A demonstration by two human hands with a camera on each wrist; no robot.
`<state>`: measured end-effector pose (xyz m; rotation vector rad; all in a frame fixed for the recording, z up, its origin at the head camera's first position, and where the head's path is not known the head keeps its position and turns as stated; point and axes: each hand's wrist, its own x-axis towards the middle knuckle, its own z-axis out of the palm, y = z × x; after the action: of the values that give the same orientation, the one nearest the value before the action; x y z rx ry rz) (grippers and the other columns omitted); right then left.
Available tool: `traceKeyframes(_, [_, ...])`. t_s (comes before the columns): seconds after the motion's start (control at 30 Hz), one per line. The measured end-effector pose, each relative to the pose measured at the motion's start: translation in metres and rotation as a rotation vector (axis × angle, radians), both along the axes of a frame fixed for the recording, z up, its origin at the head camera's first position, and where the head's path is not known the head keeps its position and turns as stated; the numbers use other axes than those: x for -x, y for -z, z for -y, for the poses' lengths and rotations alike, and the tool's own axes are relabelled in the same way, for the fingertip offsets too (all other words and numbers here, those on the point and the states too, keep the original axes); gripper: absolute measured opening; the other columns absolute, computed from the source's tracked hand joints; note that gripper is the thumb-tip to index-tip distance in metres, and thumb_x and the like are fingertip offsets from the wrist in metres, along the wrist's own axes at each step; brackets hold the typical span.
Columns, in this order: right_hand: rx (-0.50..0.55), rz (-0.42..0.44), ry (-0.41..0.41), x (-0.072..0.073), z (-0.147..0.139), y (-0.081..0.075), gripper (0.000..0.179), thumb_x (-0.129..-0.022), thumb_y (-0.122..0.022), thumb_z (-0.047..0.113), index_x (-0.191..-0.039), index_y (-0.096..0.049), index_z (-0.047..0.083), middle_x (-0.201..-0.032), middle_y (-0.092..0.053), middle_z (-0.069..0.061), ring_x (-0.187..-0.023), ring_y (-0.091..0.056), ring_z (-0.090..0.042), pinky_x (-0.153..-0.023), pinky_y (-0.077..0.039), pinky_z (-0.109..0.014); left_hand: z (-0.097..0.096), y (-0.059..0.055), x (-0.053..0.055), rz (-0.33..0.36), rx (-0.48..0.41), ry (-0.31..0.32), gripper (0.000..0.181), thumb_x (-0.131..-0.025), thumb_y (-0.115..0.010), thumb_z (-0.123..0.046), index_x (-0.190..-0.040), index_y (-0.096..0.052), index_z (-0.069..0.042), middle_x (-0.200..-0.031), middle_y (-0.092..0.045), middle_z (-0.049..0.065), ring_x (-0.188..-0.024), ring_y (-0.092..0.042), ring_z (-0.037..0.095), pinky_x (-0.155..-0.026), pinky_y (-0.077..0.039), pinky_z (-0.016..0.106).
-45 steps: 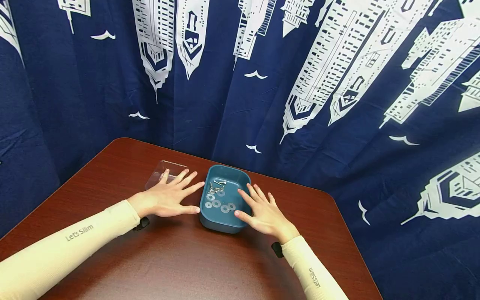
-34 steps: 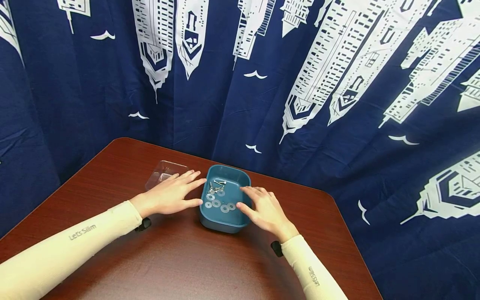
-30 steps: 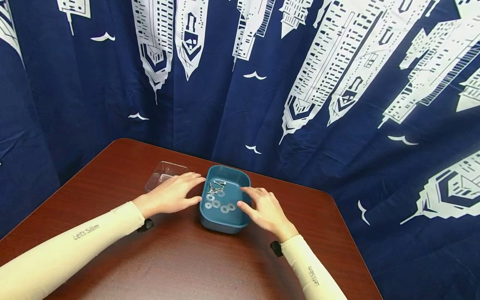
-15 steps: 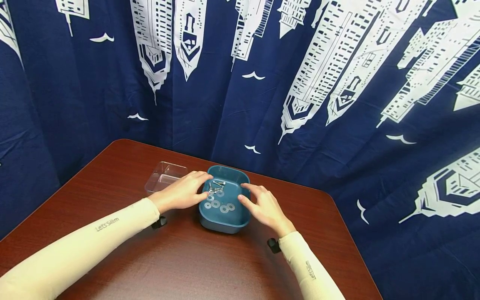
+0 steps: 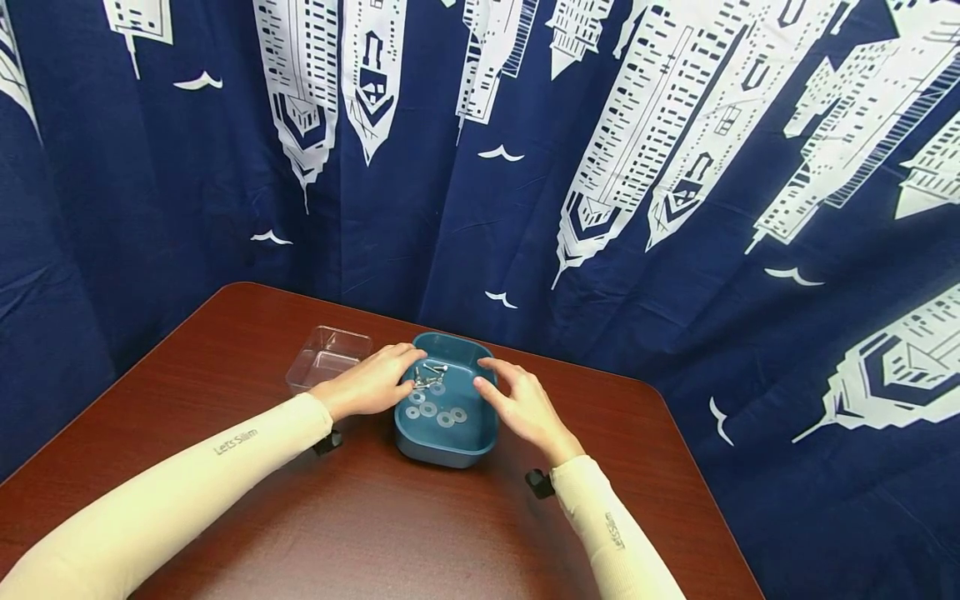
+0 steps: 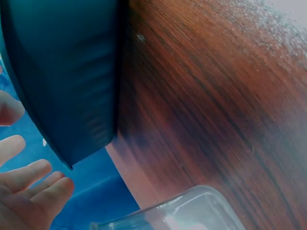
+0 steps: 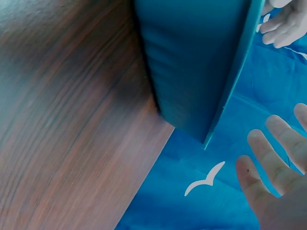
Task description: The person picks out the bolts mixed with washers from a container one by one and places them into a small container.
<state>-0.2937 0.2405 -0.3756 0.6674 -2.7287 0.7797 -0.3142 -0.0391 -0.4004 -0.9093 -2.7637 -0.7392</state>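
A blue rectangular bin [image 5: 441, 455] with rounded corners stands on the table. Inside it lie several silver screws [image 5: 429, 383] toward the left side and several translucent flat washers [image 5: 428, 409] nearer the front. My left hand [image 5: 371, 382] hovers at the bin's left rim, fingertips over the edge. On the opposite side, my right hand [image 5: 527, 407] hangs by the right rim with fingers loosely bent. Neither hand holds anything. In the left wrist view the fingers [image 6: 36, 175] stay above the bin's side wall; the right wrist view shows spread fingers [image 7: 268, 158] beyond its rim.
A clear plastic tray [image 5: 306, 371] sits left of the bin, partly behind my left hand. The brown wooden table [image 5: 360, 525] has its far edge just behind both containers. A blue curtain [image 5: 420, 233] with white buildings hangs behind.
My left hand has moved right, from beside the bin to its left rim. Both hands' fingers, spread earlier, are drawn closer together and bent. The bin's contents look the same.
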Motion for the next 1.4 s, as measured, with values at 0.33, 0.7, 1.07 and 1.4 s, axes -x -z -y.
traceKeyframes(0.33, [0.142,0.042,-0.018,0.007,0.006,-0.007,0.046,-0.099,-0.057,0.047,-0.134,-0.064,0.019,-0.133,-0.066,0.001,-0.123,-0.061,-0.022,-0.109,-0.045,-0.046,-0.002,0.007,0.006,-0.017,-0.009,0.018,0.051,-0.095,-0.062,-0.010,-0.143,-0.051,0.003,-0.142,-0.053,0.022,-0.130,-0.054,0.036,-0.111,-0.043,0.049])
traceKeyframes(0.7, [0.355,0.109,-0.056,0.020,0.022,-0.024,0.039,-0.101,-0.058,0.038,-0.128,-0.068,0.010,-0.126,-0.070,-0.007,-0.118,-0.064,-0.021,-0.106,-0.047,-0.042,-0.008,0.017,0.009,0.011,0.018,-0.026,0.049,-0.099,-0.058,-0.012,-0.145,-0.048,0.003,-0.147,-0.045,0.025,-0.133,-0.052,0.037,-0.111,-0.043,0.049])
traceKeyframes(1.07, [0.465,0.230,-0.017,0.042,0.038,-0.025,0.036,-0.100,-0.062,0.033,-0.126,-0.069,0.009,-0.122,-0.071,-0.011,-0.114,-0.066,-0.027,-0.097,-0.053,-0.049,-0.008,0.023,0.009,-0.021,-0.014,-0.036,0.051,-0.098,-0.059,-0.013,-0.144,-0.046,0.004,-0.147,-0.047,0.023,-0.131,-0.054,0.038,-0.111,-0.042,0.050])
traceKeyframes(1.4, [0.458,0.264,0.034,0.061,0.053,-0.016,0.026,-0.094,-0.069,0.020,-0.118,-0.073,0.010,-0.115,-0.074,-0.012,-0.092,-0.064,-0.015,-0.076,-0.051,-0.031,-0.007,0.020,0.007,0.035,-0.039,-0.038,0.052,-0.099,-0.058,-0.014,-0.145,-0.043,0.005,-0.149,-0.045,0.023,-0.134,-0.052,0.037,-0.113,-0.040,0.049])
